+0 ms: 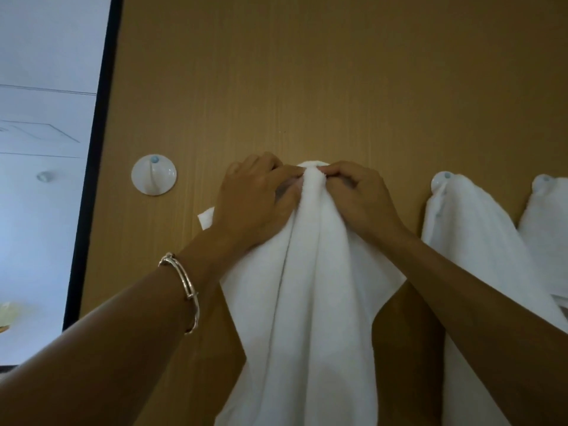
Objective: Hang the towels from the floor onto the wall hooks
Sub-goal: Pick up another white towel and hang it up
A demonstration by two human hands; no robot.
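Both hands work at the top of a white towel (310,272) held against a tan wood-grain wall panel (307,72). The left hand (255,201) is closed, its fingers pinching the towel's upper fold from the left. The right hand (359,198) is closed likewise, pinching the same fold from the right. The fingertips of the two hands nearly meet at the bunched peak of the cloth. The hook beneath that peak is hidden by towel and fingers, so it cannot be told whether the towel is seated on it. Below the hands the towel hangs in long vertical folds down past the lower edge of the view.

A silver bangle (184,290) sits on the left wrist.

To the left of the hands, a round white wall hook (154,175) with a pale blue tip stands bare. To the right, a second white towel (473,235) hangs from its own hook, and a third towel (547,216) hangs just beside it at the right edge. A black vertical frame (95,155) borders the panel on the far left.
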